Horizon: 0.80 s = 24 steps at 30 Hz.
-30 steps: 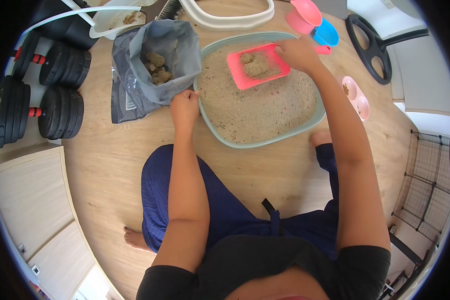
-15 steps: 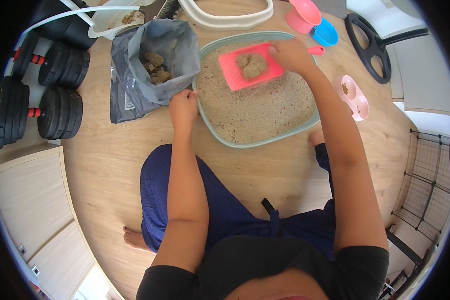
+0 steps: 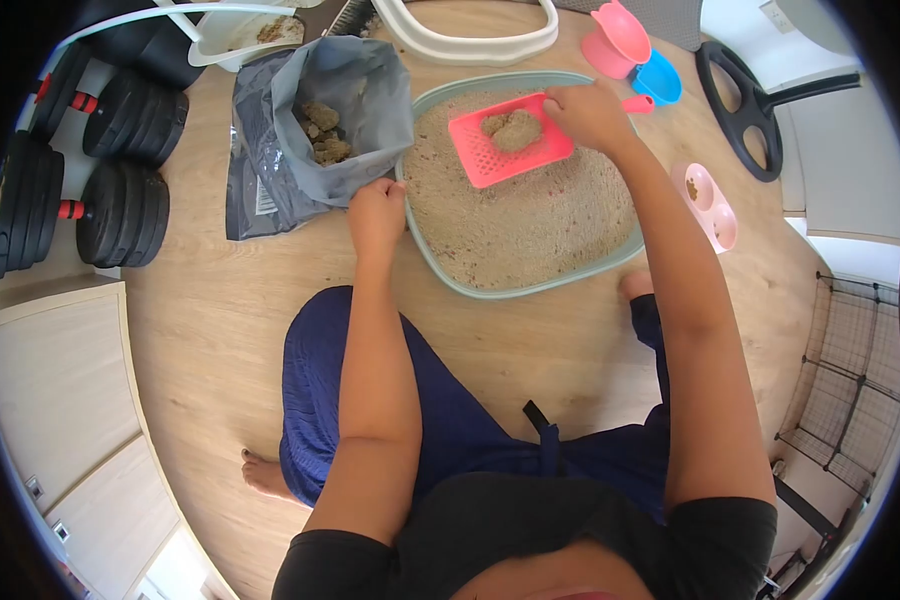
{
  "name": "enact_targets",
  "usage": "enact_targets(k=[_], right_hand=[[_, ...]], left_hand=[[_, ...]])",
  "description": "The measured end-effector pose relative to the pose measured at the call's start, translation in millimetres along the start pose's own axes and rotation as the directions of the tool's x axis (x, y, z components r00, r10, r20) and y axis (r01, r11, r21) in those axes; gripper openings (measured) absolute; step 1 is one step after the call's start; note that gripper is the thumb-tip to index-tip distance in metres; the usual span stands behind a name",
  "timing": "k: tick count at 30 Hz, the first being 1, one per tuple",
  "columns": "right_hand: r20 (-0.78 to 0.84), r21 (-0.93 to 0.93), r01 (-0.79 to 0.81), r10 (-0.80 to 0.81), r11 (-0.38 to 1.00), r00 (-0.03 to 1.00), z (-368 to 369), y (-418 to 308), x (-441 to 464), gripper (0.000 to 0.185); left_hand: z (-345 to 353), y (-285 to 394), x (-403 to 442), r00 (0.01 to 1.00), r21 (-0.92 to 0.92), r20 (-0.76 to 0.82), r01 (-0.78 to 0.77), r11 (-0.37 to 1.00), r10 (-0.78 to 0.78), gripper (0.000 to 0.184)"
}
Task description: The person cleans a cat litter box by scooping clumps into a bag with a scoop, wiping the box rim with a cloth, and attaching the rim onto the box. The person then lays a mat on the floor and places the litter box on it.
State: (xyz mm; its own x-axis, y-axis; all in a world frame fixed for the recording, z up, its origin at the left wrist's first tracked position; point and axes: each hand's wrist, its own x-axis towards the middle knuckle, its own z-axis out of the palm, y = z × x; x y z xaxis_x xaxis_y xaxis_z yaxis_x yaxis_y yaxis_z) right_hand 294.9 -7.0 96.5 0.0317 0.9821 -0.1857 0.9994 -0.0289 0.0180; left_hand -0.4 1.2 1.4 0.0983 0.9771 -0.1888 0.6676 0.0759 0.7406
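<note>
Dumbbells (image 3: 125, 215), two in number, with black plates and red grips, stand at the far left, above two pale cabinet doors (image 3: 65, 390). One white tray (image 3: 215, 42) holding brown crumbs lies at the upper left. Just beside it, one grey bag (image 3: 270, 175) stands open, with several brown clumps (image 3: 325, 135) inside; their exact number cannot be told. One left hand (image 3: 377, 207) is curled, its fingers together, at the lower right edge of the bag and near the rim of the tub; whether it pinches the bag cannot be told. One white frame (image 3: 465, 45) lies above one green tub (image 3: 510, 294) of sand (image 3: 530, 235). Over the sand, toward the upper part of the tub, is one pink scoop (image 3: 500, 176), slotted, bearing two lumps (image 3: 518, 132) side by side. One right hand (image 3: 582, 112) is clamped on the scoop, whose handle end shows to the right of the hand. Farther right are one pink bowl (image 3: 618, 42), one blue cup (image 3: 658, 80) beside it, one light-pink double dish (image 3: 713, 208) with two hollows, one black frame with two openings (image 3: 738, 110), and wire panels (image 3: 848, 375).
</note>
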Motion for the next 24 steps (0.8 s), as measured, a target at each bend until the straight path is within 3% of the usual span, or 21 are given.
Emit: enact_targets(k=[2,5,9,11,13,16,18,19,24], right_hand=[[-0.204,0.12,0.014,0.01,0.993,0.979,10.5,9.9,7.6,0.031],[-0.135,-0.067,-0.026,0.017,0.997,0.991,-18.4,-2.6,13.0,0.035],[-0.215,-0.049,-0.042,0.031,0.998,0.976,-65.7,-32.3,36.9,0.029],[-0.261,-0.234,0.137,-0.198,0.962,0.945,-90.0,-63.6,46.3,0.024],[-0.229,-0.325,0.076,-0.156,0.943,0.961,-88.0,-100.6,67.6,0.019],[-0.332,-0.31,0.201,-0.304,0.929,0.893,-62.8,-141.7,70.0,0.02],[-0.493,-0.309,0.269,-0.396,0.912,0.775,-48.1,-156.2,66.6,0.033],[-0.406,-0.326,0.293,-0.413,0.899,0.815,-47.2,-157.5,64.7,0.045],[-0.453,-0.204,0.42,-0.466,0.884,0.76,-47.4,-134.9,62.1,0.042]], left_hand=[[-1.0,0.6,-0.5,0.999,-0.015,0.031,0.019,1.0,-0.018,0.025],[-1.9,3.4,-0.6,1.0,0.012,0.015,0.001,1.0,-0.001,0.025],[0.1,0.0,-2.6,0.988,0.065,-0.088,-0.118,0.991,0.123,0.024],[-3.6,5.3,-3.7,0.998,0.062,-0.019,-0.066,0.996,0.067,0.024],[-2.8,3.9,-3.2,0.997,0.052,-0.018,-0.073,0.996,0.074,0.024],[-4.2,5.9,-2.9,0.995,0.065,-0.025,-0.093,0.994,0.095,0.024],[-4.4,5.0,-3.5,0.994,0.083,-0.028,-0.102,0.991,0.105,0.024],[-3.4,4.1,-2.7,0.992,0.094,-0.031,-0.115,0.989,0.119,0.024],[-1.5,4.2,-2.8,0.989,0.06,-0.037,-0.143,0.988,0.146,0.025]])
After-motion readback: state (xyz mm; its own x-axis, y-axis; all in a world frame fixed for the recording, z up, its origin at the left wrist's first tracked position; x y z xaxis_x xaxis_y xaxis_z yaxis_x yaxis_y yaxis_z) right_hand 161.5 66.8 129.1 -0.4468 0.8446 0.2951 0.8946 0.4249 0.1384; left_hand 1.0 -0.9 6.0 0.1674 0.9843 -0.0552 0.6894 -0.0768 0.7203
